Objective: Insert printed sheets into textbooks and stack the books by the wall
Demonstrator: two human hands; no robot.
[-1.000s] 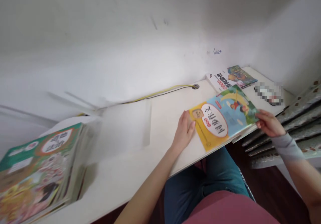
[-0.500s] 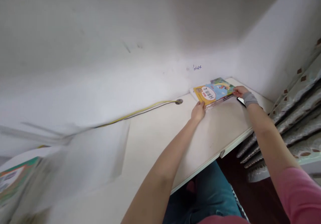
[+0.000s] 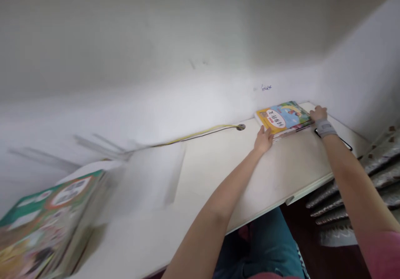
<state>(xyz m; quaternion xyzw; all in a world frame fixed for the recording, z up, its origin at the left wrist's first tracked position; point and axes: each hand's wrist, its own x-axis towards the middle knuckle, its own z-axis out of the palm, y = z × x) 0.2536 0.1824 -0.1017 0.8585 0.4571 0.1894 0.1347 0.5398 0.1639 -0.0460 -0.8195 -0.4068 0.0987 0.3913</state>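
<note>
White desk (image 3: 218, 174) with open room leftward; yellow-and-blue book (image 3: 283, 117) by wall, left hand (image 3: 263, 140) and right hand (image 3: 318, 113) open, touching its edges.

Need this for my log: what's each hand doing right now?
Left hand: open, pressed against the stacked books.
Right hand: open, against their other end.

White desk (image 3: 218, 174) w/ bk stack (image 3: 283, 118) by wall, phone (image 3: 343, 144), big bk pile (image 3: 50, 224) left.

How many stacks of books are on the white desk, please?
2: a small yellow-and-blue-covered stack between the left hand and right hand at the far end of the white desk, and a thick green-bordered stack, blurred, at near left.
</note>
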